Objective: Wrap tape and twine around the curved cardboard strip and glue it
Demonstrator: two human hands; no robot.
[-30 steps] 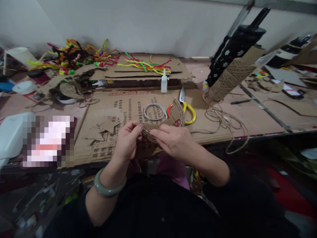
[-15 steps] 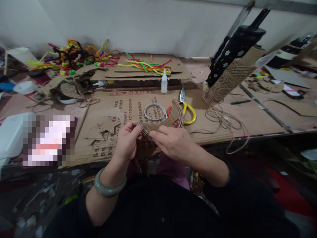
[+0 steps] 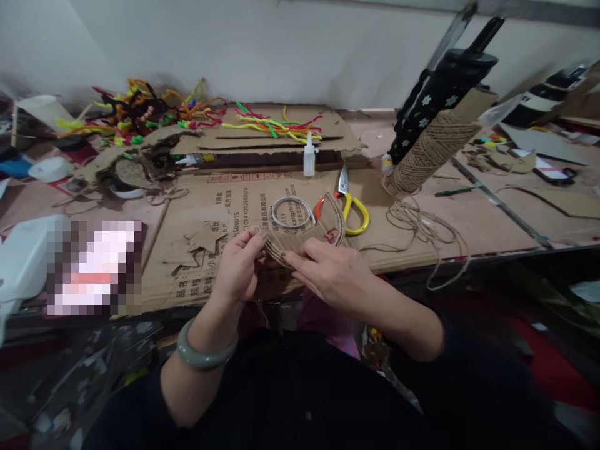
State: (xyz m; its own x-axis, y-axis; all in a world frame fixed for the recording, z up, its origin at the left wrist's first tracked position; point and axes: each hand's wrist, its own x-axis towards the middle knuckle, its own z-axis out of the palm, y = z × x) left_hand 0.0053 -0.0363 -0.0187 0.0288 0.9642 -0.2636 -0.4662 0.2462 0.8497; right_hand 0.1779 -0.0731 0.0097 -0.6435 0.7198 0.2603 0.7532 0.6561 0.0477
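Pinching a curved, twine-wrapped brown cardboard crescent [image 3: 304,240] in both hands, left hand [image 3: 239,265] and right hand [image 3: 335,275], we judge its wrapping partly done.

Plain pale wall [image 3: 281,44], cluttered pink worktable [image 3: 473,219], flattened cardboard sheet [image 3: 244,206], dim floor below

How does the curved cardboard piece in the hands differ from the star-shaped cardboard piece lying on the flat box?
The curved cardboard piece is a crescent, gripped by the left hand and right hand above the table edge; the star-shaped cardboard piece is pointed and lies untouched on the flat box. The crescent looks partly wound with twine; the star is bare. Both are brown cardboard.
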